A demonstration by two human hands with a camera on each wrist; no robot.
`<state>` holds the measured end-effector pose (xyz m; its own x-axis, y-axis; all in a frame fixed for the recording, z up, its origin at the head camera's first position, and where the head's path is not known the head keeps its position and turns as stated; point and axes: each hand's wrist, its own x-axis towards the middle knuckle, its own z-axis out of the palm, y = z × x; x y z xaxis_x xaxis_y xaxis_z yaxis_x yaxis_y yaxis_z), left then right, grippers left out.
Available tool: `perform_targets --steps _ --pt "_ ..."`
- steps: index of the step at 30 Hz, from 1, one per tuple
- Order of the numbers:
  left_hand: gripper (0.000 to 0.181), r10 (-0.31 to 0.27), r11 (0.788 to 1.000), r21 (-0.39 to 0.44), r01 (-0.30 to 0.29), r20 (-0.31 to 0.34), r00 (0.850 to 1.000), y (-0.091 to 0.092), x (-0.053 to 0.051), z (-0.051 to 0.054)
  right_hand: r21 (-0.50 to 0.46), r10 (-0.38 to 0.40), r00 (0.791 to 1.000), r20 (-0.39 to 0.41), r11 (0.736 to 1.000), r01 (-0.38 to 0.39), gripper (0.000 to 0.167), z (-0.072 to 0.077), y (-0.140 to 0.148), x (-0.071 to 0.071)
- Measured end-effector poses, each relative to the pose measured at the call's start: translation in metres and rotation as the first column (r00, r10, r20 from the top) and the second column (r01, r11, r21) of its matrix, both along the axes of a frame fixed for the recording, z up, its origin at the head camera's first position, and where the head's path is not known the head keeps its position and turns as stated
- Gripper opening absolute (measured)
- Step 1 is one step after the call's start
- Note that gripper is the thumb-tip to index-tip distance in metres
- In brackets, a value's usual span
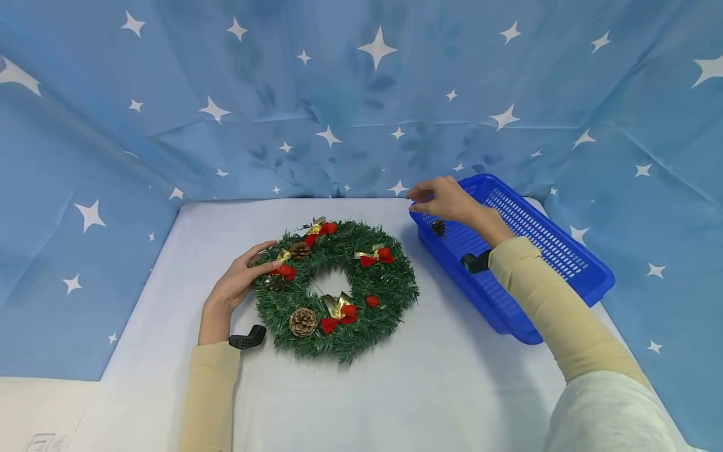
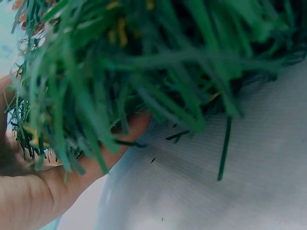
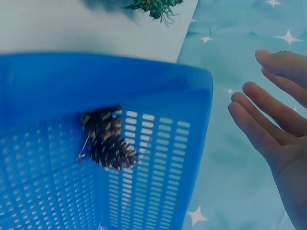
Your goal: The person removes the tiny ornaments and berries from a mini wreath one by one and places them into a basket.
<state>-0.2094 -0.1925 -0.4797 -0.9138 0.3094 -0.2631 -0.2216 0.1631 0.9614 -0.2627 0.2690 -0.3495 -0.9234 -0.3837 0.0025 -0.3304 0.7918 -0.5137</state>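
A green wreath (image 1: 390, 276) with red and gold bows, pine cones and red berries lies on the white table. My left hand (image 1: 233, 284) grips its left edge; in the left wrist view, the hand (image 2: 62, 187) is partly hidden by green needles (image 2: 144, 62). Over the back left corner of a blue basket (image 1: 452, 263) hovers my right hand (image 1: 449, 199), its fingers loosely bent around nothing. Dark pine cones (image 3: 115, 152) lie in the basket's corner, and the right wrist view has the right hand (image 3: 283, 120) beyond the rim.
Blue cloth (image 1: 339, 94) with white stars hangs behind and on both sides of the white table (image 1: 361, 402). The basket stands on the table's right side, near the back cloth. Its walls and bottom are slotted.
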Motion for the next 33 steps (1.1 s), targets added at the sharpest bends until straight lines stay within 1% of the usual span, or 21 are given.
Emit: perform_targets --steps 3,7,13,17,22,26,33 --pt "0.075 0.008 1.000 0.004 -0.008 0.001 1.000 0.000 0.000 0.000 0.005 0.006 1.000 0.006 1.000 -0.006 0.030 0.001 -0.007 -0.001" --pt "0.074 0.004 1.000 0.010 -0.004 0.007 1.000 0.004 0.000 -0.002 -0.005 0.015 1.000 0.012 1.000 -0.015 0.030 0.001 -0.011 0.001" --pt "0.075 0.016 1.000 -0.001 -0.016 0.010 1.000 0.002 0.001 -0.001 -0.053 0.086 0.996 0.010 0.995 -0.085 0.029 -0.001 -0.028 0.000" --pt "0.075 0.017 1.000 -0.006 -0.017 0.006 1.000 0.001 0.001 0.000 -0.062 0.121 0.993 0.011 0.991 -0.120 0.029 -0.007 -0.040 -0.002" --pt "0.075 0.017 1.000 -0.003 -0.017 0.013 1.000 0.001 0.000 0.000 -0.066 0.145 0.989 0.026 0.987 -0.143 0.029 -0.015 -0.051 -0.004" --pt "0.075 0.018 1.000 -0.002 -0.018 0.011 1.000 0.002 -0.001 -0.001 -0.078 0.148 0.989 0.015 0.986 -0.147 0.028 -0.019 -0.058 -0.005" --pt "0.074 0.026 1.000 0.003 -0.026 0.012 1.000 0.001 0.000 -0.002 -0.099 0.188 0.982 0.016 0.978 -0.185 0.029 -0.021 -0.069 -0.004"
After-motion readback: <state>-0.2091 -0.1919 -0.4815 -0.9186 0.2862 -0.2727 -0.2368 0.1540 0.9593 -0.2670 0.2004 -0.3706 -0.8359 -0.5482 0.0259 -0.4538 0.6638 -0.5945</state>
